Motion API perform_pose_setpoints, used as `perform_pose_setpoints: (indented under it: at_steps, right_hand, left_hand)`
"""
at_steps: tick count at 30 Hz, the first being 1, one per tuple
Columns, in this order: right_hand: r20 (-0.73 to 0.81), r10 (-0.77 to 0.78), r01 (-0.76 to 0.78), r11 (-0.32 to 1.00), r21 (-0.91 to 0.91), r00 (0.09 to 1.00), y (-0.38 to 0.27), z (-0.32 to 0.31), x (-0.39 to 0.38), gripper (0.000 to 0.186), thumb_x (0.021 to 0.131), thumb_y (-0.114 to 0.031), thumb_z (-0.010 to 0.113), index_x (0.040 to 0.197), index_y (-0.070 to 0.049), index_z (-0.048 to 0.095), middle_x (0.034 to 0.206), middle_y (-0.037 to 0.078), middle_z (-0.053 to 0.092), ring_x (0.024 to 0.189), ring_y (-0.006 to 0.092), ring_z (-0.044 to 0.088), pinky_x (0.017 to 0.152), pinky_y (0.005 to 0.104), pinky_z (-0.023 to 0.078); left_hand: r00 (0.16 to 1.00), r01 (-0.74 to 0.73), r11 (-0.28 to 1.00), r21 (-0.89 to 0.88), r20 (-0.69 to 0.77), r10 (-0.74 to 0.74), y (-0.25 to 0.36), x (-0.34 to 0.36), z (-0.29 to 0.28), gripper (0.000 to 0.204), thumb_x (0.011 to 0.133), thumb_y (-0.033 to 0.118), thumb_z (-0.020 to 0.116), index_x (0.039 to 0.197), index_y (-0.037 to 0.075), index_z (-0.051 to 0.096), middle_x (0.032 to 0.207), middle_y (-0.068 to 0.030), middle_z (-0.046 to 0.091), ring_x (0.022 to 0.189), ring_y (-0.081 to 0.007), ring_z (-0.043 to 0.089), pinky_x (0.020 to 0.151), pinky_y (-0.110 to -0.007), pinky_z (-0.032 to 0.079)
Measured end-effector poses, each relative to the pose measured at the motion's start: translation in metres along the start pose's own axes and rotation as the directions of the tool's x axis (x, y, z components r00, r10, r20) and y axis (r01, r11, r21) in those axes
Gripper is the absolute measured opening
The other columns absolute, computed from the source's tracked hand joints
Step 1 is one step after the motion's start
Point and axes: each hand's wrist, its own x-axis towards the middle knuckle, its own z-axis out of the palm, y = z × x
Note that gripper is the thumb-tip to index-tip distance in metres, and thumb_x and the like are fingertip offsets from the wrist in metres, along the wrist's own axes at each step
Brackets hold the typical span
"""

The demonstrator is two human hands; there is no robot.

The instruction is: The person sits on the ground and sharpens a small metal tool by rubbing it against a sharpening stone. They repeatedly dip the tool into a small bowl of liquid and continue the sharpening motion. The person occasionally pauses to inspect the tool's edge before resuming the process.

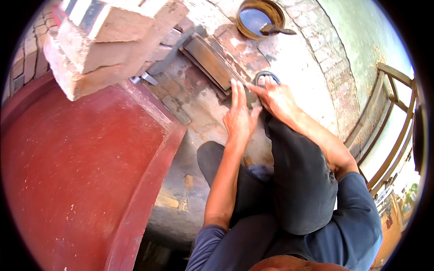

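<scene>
A wet, rust-brown rectangular block [209, 62] lies at a slant on the brick floor, with darker flat layers along its left side. My left hand [238, 118] reaches its near end, index and middle fingers stretched out together onto the corner, thumb apart. Close beside it, my right hand [276, 100] points its index finger toward that same corner while its other fingers curl under. Whether a thin piece lies beneath the fingertips, I cannot tell. My sandalled foot [267, 79] is just beyond the right hand.
Beyond the block stands a round brown bowl [241, 30] of bluish water, a dark-handled brush [276, 30] resting in it. On the left, stacked bricks [110, 54] stand against a red wooden panel [86, 167]. Curved wooden rails [398, 135] are at the right.
</scene>
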Motion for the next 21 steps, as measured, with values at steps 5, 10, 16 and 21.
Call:
perform_pose_setpoints:
  at_steps: [5,10,16,21]
  right_hand:
    - [0.08,0.039,-0.046,0.996,0.081,0.996,-0.012,-0.011,0.033,0.053,0.085,-0.009,0.068,0.138,-0.015,0.074,0.076,0.017,0.069,0.075,0.0364,0.071,0.068,0.0488,0.057]
    - [0.02,0.004,-0.004,1.0,-0.022,1.0,-0.001,0.0,-0.003,0.052,0.087,-0.008,0.068,0.138,-0.017,0.075,0.09,0.02,0.071,0.089,0.0377,0.072,0.076,0.0495,0.057]
    - [0.143,0.071,-0.081,0.994,0.067,0.987,-0.012,-0.017,0.026,0.051,0.088,-0.008,0.066,0.137,-0.016,0.075,0.081,0.017,0.071,0.079,0.0365,0.072,0.071,0.0483,0.058]
    - [0.025,0.039,-0.04,0.998,0.048,0.999,-0.001,0.0,-0.001,0.052,0.089,-0.01,0.066,0.14,-0.019,0.074,0.088,0.02,0.071,0.082,0.0379,0.073,0.07,0.049,0.057]
  left_hand:
    - [0.991,-0.057,0.998,0.03,-0.121,0.061,-0.016,0.023,-0.008,0.107,0.086,0.032,0.085,0.172,0.009,0.026,0.18,-0.0124,0.025,0.131,-0.0396,0.067,0.099,-0.047,0.059]
    - [1.0,-0.022,1.0,-0.018,-0.004,0.022,-0.003,-0.003,0.003,0.112,0.084,0.031,0.086,0.172,0.007,0.023,0.181,-0.0118,0.02,0.132,-0.041,0.066,0.097,-0.046,0.06]
    - [0.992,-0.066,0.998,-0.004,-0.109,0.065,-0.019,0.015,0.0,0.106,0.084,0.029,0.087,0.17,0.007,0.03,0.179,-0.0136,0.027,0.132,-0.0403,0.065,0.098,-0.047,0.059]
    - [0.997,-0.047,0.998,-0.032,-0.058,0.045,-0.01,0.001,0.009,0.11,0.083,0.031,0.088,0.172,0.009,0.027,0.181,-0.0121,0.021,0.135,-0.0396,0.064,0.099,-0.046,0.059]
